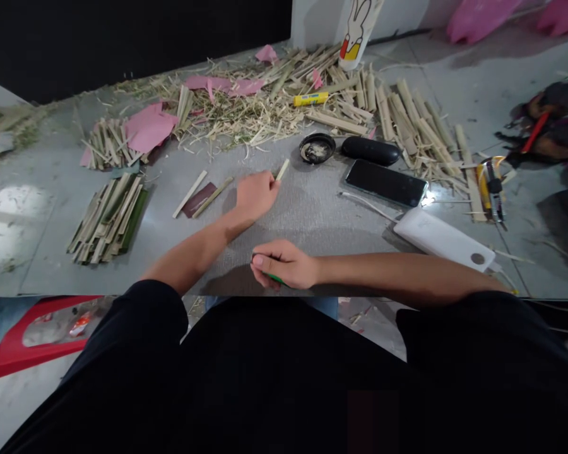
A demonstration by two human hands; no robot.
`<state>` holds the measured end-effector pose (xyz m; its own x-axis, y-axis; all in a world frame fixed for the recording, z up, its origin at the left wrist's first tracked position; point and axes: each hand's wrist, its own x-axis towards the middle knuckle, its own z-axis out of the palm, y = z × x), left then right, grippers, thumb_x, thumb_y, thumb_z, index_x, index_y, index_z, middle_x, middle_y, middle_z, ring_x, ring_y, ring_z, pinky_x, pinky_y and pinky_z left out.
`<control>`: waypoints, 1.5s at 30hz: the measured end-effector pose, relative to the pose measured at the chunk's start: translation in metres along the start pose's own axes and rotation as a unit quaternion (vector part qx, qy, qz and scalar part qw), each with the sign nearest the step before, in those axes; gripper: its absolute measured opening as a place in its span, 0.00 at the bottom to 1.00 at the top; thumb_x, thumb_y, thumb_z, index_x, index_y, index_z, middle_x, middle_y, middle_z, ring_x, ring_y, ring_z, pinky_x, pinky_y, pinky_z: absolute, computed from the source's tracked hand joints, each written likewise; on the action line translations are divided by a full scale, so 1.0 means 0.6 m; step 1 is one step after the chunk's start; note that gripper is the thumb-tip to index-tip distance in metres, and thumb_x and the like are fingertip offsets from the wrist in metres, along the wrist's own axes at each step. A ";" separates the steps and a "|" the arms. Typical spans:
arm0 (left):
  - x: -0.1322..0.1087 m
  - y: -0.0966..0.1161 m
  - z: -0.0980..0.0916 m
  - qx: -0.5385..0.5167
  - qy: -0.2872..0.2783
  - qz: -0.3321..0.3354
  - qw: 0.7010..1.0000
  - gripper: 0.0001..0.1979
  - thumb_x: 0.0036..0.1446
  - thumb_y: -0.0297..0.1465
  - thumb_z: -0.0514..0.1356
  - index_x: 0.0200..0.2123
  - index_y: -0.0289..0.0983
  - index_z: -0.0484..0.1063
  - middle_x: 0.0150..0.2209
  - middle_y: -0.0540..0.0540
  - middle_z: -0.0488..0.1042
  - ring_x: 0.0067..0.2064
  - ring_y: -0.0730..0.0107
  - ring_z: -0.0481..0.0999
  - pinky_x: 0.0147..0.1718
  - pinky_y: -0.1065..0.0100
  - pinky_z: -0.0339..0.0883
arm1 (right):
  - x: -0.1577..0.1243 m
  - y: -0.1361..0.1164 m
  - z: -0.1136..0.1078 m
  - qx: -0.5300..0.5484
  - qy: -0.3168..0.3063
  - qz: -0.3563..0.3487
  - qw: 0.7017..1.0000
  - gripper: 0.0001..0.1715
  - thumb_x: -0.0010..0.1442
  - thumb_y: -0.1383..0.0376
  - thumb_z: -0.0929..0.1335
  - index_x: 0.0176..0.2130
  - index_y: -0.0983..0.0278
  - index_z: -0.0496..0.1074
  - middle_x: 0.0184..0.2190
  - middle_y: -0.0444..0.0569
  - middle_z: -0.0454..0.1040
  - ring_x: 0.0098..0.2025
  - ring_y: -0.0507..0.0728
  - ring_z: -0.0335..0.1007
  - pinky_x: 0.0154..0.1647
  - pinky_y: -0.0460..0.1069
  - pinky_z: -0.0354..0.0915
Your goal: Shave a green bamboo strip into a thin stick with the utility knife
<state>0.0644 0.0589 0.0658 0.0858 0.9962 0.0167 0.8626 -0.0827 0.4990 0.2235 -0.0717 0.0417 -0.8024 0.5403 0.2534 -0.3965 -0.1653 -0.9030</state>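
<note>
My left hand [255, 195] is closed on a short pale bamboo strip [283, 169], one end of which sticks out past the fingers. Nearer the table's front edge, my right hand [286, 263] is wrapped round a small green and dark tool [275, 278], most of it hidden by the fingers. Left of my left hand lies a dark reddish-brown rectangular piece [200, 199], with a pale strip [190, 194] and a greener strip [213, 197] beside or across it. Farther left is a pile of cut bamboo strips [105, 217].
A black round lid [317, 149], a black case [370, 151], a phone [386, 183] and a white power bank [442, 238] with cables lie to the right. Bamboo shavings [246, 120], pink paper [151, 128], a yellow tube [311, 99] and bamboo pieces [414, 123] cover the back. A cutter [493, 189] lies far right.
</note>
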 end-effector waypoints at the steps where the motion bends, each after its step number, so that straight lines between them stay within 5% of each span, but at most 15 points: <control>1: -0.004 -0.015 -0.007 -0.041 0.010 0.007 0.999 0.21 0.83 0.30 0.70 0.35 0.44 0.68 0.40 0.42 0.86 0.46 0.52 0.85 0.56 0.52 0.76 | 0.003 0.004 -0.009 0.011 0.011 -0.004 1.000 0.36 0.91 0.43 0.77 0.38 0.63 0.77 0.28 0.44 0.82 0.22 0.49 0.73 0.24 0.44 0.68; 4: -0.030 -0.057 -0.018 -0.224 0.044 0.004 0.974 0.21 0.83 0.33 0.70 0.35 0.44 0.67 0.31 0.50 0.77 0.36 0.63 0.80 0.41 0.61 0.73 | 0.011 0.012 -0.041 0.036 0.044 -0.011 0.998 0.32 0.92 0.47 0.76 0.39 0.64 0.79 0.29 0.44 0.82 0.22 0.50 0.75 0.25 0.45 0.70; 9: -0.090 -0.096 0.001 -0.509 -0.024 -0.025 0.860 0.22 0.76 0.50 0.74 0.41 0.45 0.69 0.33 0.54 0.82 0.26 0.74 0.78 0.28 0.68 0.74 | 0.028 0.015 -0.088 0.068 0.105 0.015 0.992 0.24 0.88 0.54 0.75 0.41 0.65 0.79 0.28 0.46 0.82 0.21 0.52 0.75 0.23 0.46 0.72; 13: -0.105 -0.102 0.014 -0.583 -0.114 -0.025 0.804 0.28 0.67 0.50 0.79 0.45 0.47 0.63 0.28 0.60 0.83 0.20 0.75 0.74 0.20 0.71 0.65 | 0.034 0.012 -0.126 0.067 0.146 0.067 0.985 0.26 0.84 0.49 0.78 0.40 0.65 0.79 0.27 0.47 0.83 0.21 0.53 0.76 0.21 0.46 0.72; 18: -0.092 -0.106 0.011 -0.603 -0.221 -0.017 0.767 0.21 0.63 0.45 0.73 0.47 0.46 0.65 0.25 0.56 0.83 0.17 0.74 0.70 0.17 0.71 0.56 | 0.035 -0.002 -0.164 0.073 0.102 0.149 0.981 0.28 0.86 0.47 0.80 0.44 0.67 0.82 0.30 0.49 0.86 0.21 0.53 0.79 0.22 0.45 0.75; 25: -0.097 -0.107 -0.003 -0.621 -0.249 -0.027 0.743 0.19 0.52 0.34 0.68 0.45 0.45 0.66 0.26 0.59 0.82 0.19 0.75 0.72 0.18 0.71 0.57 | 0.048 -0.034 -0.161 0.057 0.036 0.236 0.969 0.29 0.87 0.47 0.81 0.43 0.68 0.82 0.31 0.49 0.86 0.23 0.53 0.82 0.23 0.45 0.77; 30: -0.098 -0.104 -0.003 -0.606 -0.248 -0.027 0.756 0.19 0.57 0.34 0.70 0.48 0.45 0.68 0.32 0.59 0.84 0.22 0.76 0.78 0.19 0.72 0.64 | 0.048 -0.029 -0.147 0.027 0.140 0.140 0.980 0.31 0.84 0.46 0.84 0.41 0.65 0.80 0.28 0.45 0.83 0.21 0.52 0.78 0.23 0.46 0.75; 33: -0.100 -0.100 -0.008 -0.603 -0.253 -0.028 0.756 0.22 0.61 0.35 0.73 0.54 0.45 0.69 0.35 0.59 0.85 0.21 0.77 0.75 0.16 0.72 0.58 | 0.044 -0.024 -0.143 0.033 0.182 0.113 0.976 0.31 0.86 0.45 0.81 0.40 0.65 0.80 0.28 0.46 0.83 0.21 0.53 0.79 0.22 0.46 0.73; 37: -0.101 -0.096 -0.012 -0.619 -0.255 -0.057 0.740 0.23 0.54 0.30 0.73 0.52 0.44 0.71 0.36 0.59 0.83 0.19 0.84 0.63 0.18 0.73 0.49 | 0.042 -0.029 -0.142 0.034 0.205 0.115 0.971 0.25 0.86 0.49 0.79 0.41 0.64 0.80 0.29 0.47 0.83 0.22 0.53 0.78 0.23 0.47 0.73; 41: -0.099 -0.098 -0.008 -0.649 -0.254 -0.071 0.714 0.18 0.53 0.30 0.70 0.44 0.44 0.67 0.33 0.57 0.83 0.21 0.84 0.60 0.20 0.73 0.46 | 0.045 -0.037 -0.143 0.039 0.175 0.153 0.972 0.28 0.85 0.45 0.81 0.43 0.63 0.79 0.31 0.48 0.84 0.23 0.53 0.77 0.22 0.47 0.72; 45: -0.101 -0.106 0.000 -0.640 -0.246 -0.044 0.727 0.19 0.52 0.28 0.67 0.45 0.45 0.67 0.32 0.59 0.80 0.23 0.79 0.64 0.21 0.72 0.49 | 0.045 -0.039 -0.142 0.078 0.096 0.227 0.966 0.28 0.87 0.46 0.81 0.46 0.65 0.80 0.32 0.46 0.85 0.22 0.51 0.75 0.21 0.46 0.72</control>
<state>0.0045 0.0040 0.0328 0.4975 0.8394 -0.2187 -0.2681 0.3886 0.8815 0.2490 0.0173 0.0403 -0.8181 0.5233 -0.2386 -0.0977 -0.5354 -0.8389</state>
